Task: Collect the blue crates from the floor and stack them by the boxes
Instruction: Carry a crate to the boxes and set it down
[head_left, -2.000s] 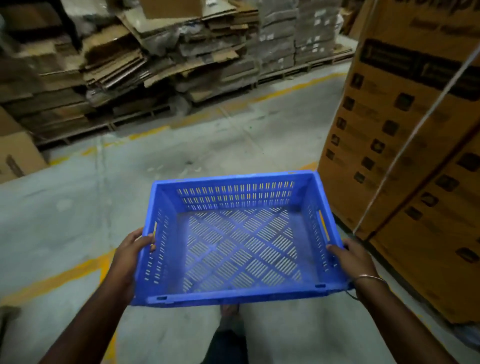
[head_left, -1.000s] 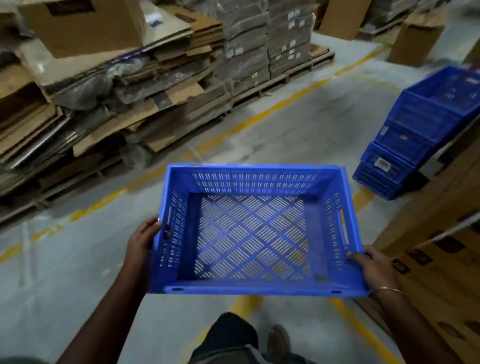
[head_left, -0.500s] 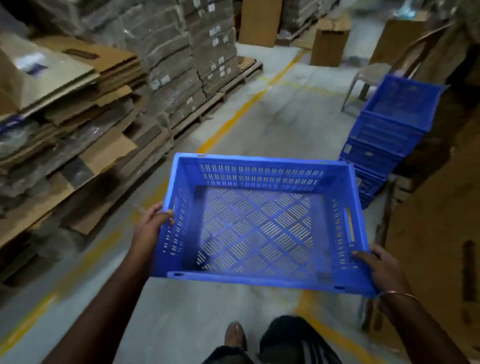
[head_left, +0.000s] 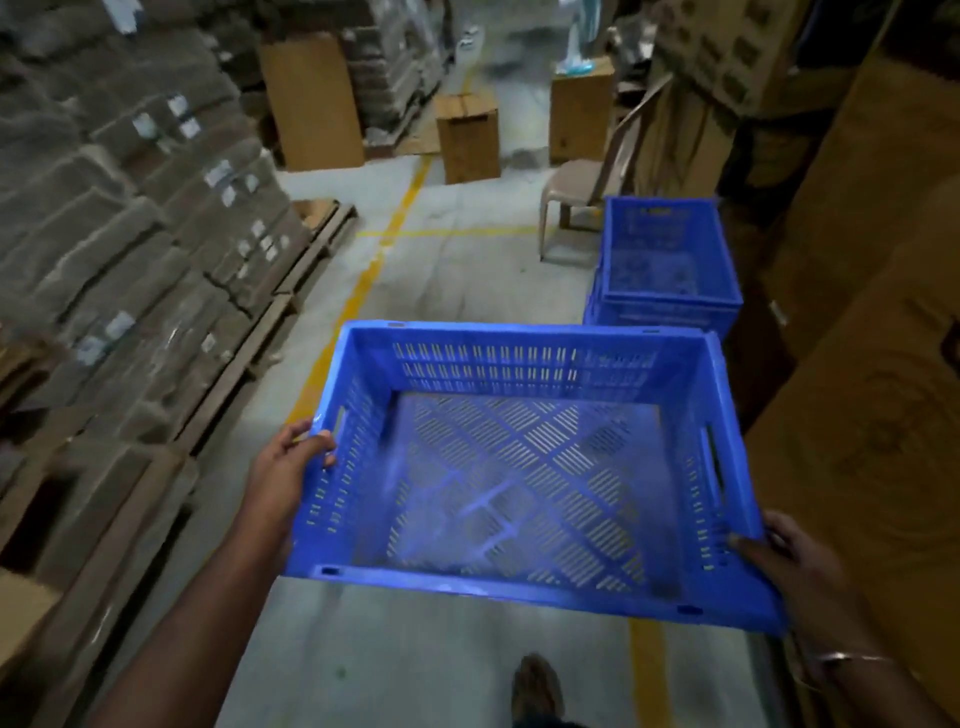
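I carry an empty blue crate (head_left: 519, 467) with a slotted floor and walls, held level above the concrete floor. My left hand (head_left: 288, 462) grips its left wall near the handle slot. My right hand (head_left: 779, 556) grips the near right corner. Just beyond the crate's far rim stands a stack of blue crates (head_left: 667, 260) on the floor, tight against the tall brown boxes (head_left: 872, 312) on the right.
Flattened cardboard bundles on wooden pallets (head_left: 156, 260) line the left side. A plastic chair (head_left: 576, 192) stands behind the crate stack. Upright cartons (head_left: 467, 135) stand farther down the aisle. Yellow floor lines (head_left: 374, 265) run ahead. My foot (head_left: 535, 686) shows below.
The view has swung right and forward along the aisle; the stack of blue crates has come closer and now sits just past the held crate. Both hands keep their hold.
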